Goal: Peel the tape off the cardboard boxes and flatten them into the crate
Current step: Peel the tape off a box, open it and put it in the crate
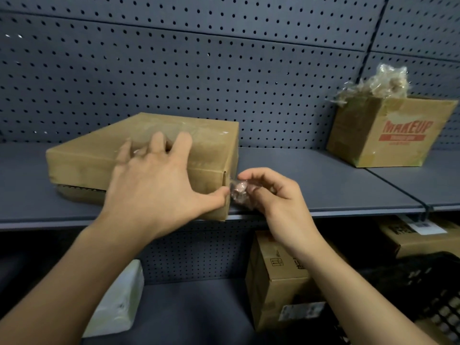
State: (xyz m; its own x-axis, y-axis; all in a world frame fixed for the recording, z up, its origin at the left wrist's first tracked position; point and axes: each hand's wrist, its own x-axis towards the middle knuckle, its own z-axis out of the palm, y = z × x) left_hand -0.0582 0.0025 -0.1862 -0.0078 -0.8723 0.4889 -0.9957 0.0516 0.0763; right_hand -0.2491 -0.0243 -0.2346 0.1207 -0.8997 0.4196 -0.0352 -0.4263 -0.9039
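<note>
Four cardboard boxes show: two on the upper shelf (311,175), two below (273,282) (423,235). The left hand (154,180) lies spread, fingers straight, on the flat box (204,135) at the shelf's front edge. The right hand (278,195) pinches crumpled tape (239,192) at that box's right corner. The open MAKEUP box (388,135) holds one wad of clear tape (383,80). One black crate (443,317) sits lower right, its contents unclear.

The left hand (154,185) hides the middle of the box (82,158), and its fingertips (159,138) are smeared by blur. The tape (239,192) pinched in the right hand (281,195) is a blurred clear wad; whether it joins the box corner cannot be told. The crate (445,317) is dark and cut off at the lower right edge. The right forearm (348,282) covers part of a lower box (273,290), whose label (301,311) is too small to read
</note>
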